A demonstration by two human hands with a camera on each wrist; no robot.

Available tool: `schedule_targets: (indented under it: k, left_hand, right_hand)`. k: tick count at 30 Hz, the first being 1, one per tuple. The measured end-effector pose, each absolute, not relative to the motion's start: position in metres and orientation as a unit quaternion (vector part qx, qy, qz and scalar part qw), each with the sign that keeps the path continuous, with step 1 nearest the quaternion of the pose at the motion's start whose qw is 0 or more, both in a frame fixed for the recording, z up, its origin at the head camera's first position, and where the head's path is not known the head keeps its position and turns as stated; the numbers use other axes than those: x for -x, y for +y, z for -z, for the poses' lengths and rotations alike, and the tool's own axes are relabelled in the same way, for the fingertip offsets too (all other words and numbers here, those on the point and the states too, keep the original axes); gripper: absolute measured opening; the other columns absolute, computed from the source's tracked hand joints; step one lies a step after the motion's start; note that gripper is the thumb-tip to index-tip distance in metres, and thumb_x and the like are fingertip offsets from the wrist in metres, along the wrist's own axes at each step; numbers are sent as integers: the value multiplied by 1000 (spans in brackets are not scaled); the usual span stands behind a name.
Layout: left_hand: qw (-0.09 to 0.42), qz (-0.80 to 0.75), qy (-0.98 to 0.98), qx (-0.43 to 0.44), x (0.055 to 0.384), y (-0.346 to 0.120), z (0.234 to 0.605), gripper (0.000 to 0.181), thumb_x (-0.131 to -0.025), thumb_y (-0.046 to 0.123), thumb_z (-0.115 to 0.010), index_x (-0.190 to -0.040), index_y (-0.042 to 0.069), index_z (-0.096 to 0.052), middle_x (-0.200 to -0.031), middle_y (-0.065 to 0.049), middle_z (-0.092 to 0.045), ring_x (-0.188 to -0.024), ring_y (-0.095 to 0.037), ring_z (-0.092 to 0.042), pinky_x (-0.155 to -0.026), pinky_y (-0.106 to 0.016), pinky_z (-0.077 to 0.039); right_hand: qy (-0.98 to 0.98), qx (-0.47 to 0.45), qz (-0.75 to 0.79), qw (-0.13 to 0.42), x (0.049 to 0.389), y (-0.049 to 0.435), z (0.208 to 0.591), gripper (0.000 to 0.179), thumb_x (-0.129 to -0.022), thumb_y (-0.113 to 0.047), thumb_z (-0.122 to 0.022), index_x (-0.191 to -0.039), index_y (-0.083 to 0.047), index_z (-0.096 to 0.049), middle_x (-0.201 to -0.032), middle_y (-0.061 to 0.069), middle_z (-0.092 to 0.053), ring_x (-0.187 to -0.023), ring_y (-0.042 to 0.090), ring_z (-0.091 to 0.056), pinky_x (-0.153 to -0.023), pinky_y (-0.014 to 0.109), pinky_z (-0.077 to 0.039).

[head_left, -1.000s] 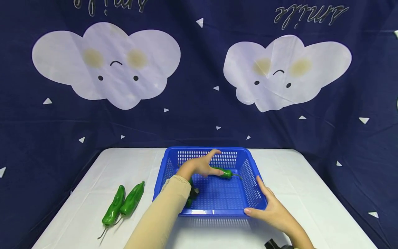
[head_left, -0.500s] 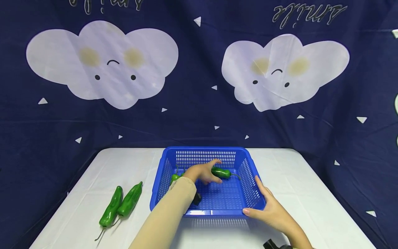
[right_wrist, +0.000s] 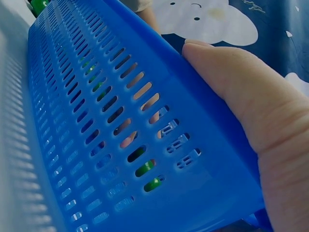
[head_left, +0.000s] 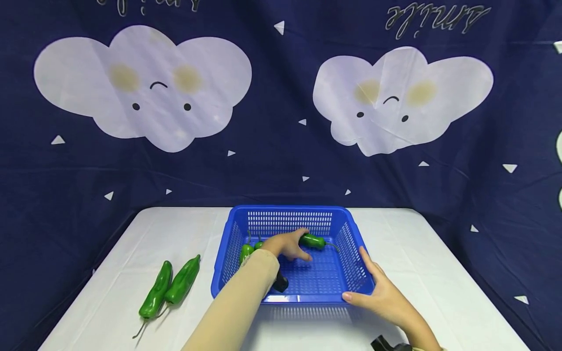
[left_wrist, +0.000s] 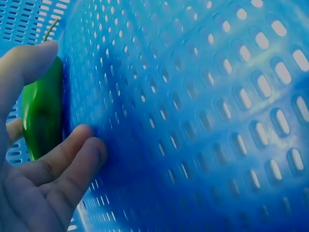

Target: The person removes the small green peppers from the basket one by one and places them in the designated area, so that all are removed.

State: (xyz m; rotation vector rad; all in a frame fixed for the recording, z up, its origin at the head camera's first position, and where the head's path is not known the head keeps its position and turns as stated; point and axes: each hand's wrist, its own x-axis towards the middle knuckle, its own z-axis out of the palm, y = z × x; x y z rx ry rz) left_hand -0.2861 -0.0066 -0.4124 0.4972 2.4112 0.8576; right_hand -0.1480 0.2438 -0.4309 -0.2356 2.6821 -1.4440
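A green chili pepper [head_left: 313, 241] lies towards the back of the blue plastic basket [head_left: 303, 298], its stem pointing right. My left hand [head_left: 287, 243] reaches into the basket beside this pepper, thumb and fingers spread apart. In the left wrist view, the left thumb crosses in front of the pepper [left_wrist: 42, 113], while two straight fingers [left_wrist: 79, 154] rest close to the basket floor; whether they touch it I cannot tell. At the near right corner, my right hand [head_left: 386, 295] holds the basket, thumb over the rim and fingers along the outer side wall.
More green peppers [head_left: 247, 252] lie at the basket's left side, partly hidden by the left sleeve [head_left: 237, 302]. Two further peppers [head_left: 155, 292] rest on the white tabletop [head_left: 110, 287] at left. A dark blue cloud-print curtain [head_left: 281, 170] hangs behind.
My left hand has come lower and nearer inside the basket, showing the peppers at left. The pepper by that hand stays where it was. The right hand keeps its hold.
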Motion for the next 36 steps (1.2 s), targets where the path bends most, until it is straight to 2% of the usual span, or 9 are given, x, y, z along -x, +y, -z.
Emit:
schedule_targets:
  k: [3,7,14,19,25,28,32,36]
  left_hand:
    - [259,-308,898,-179,287,-6,413,85,-85,33,-79,-152,20,-30,-127,-12,-59,-82,-20,-66,-85,-36,-51]
    - [254,-315,898,-173,287,-6,412,77,-83,39,-80,-146,22,-38,-117,-8,-58,-81,-22,-64,-79,-35,-54]
    - [265,-318,892,-179,287,-6,408,60,-88,43,-74,-138,21,-48,-117,-9,-57,-86,-27,-67,-79,-37,-57]
    - [281,-316,884,-201,286,-4,407,53,-90,42,-72,-132,16,-52,-114,-7,-56,-88,-28,-68,-80,-36,-59]
    - [275,-301,886,-219,284,-4,407,47,-90,40,-73,-126,15,-56,-112,-5,-55,-88,-28,-68,-78,-35,-57]
    - [272,-300,884,-232,283,-5,407,46,-89,40,-73,-124,15,-58,-107,-3,-55,-83,-22,-64,-72,-30,-53]
    - [263,-293,882,-257,283,-6,408,38,-87,38,-75,-114,14,-63,-94,3,-55,-77,-12,-53,-67,-23,-43]
    - [251,-286,882,-279,282,-6,409,39,-83,32,-80,-111,10,-64,-88,4,-54,-77,-8,-48,-68,-20,-40]
  right_hand:
    - [875,79,475,42,148,244,431,114,-80,-27,-82,-161,-28,-1,-161,30,-9,-145,56,-16,-108,76,-22]
    - [874,81,478,40,148,244,431,114,-80,-27,-82,-161,-29,-1,-161,29,-8,-145,56,-15,-108,76,-21]
    - [872,83,481,37,147,244,430,114,-80,-25,-82,-161,-27,-1,-162,30,-7,-146,56,-13,-108,76,-20]
    - [872,83,481,37,147,244,428,115,-80,-26,-82,-161,-29,-1,-161,29,-9,-145,54,-18,-109,74,-23]
    - [873,80,480,40,147,245,429,114,-80,-27,-82,-160,-29,-1,-160,29,-10,-144,55,-21,-108,73,-28]
    - [874,79,478,42,147,246,430,114,-80,-27,-82,-160,-29,-1,-161,29,-10,-143,55,-21,-107,74,-27]
    - [875,77,477,44,147,245,430,115,-80,-28,-82,-161,-29,-1,-161,29,-10,-144,56,-20,-107,75,-26]
    - [874,78,478,44,147,245,429,115,-80,-27,-83,-161,-28,-1,-161,29,-9,-144,56,-18,-107,76,-24]
